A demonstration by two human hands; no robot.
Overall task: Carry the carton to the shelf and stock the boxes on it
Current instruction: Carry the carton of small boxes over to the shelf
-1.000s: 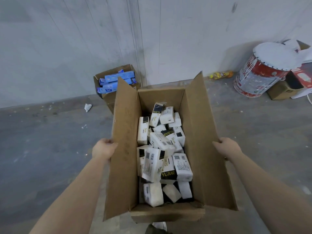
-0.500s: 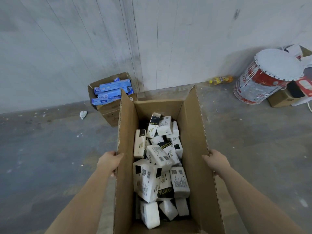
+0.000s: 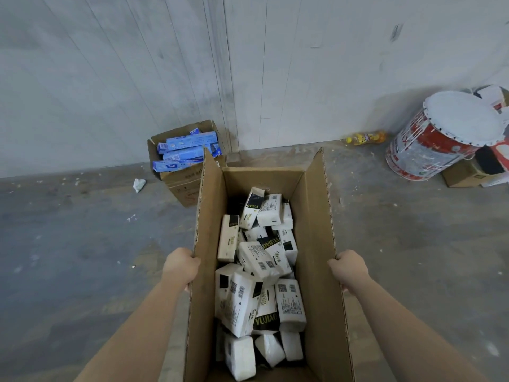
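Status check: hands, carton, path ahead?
Left hand and right hand each grip a side flap of the open carton. White boxes loose inside. Smaller carton of blue boxes on floor just ahead-left; no shelf in view.

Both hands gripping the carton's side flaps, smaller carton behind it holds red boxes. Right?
No: the head view shows blue boxes in the smaller carton, not red. The left hand and right hand do grip the carton by its side flaps.
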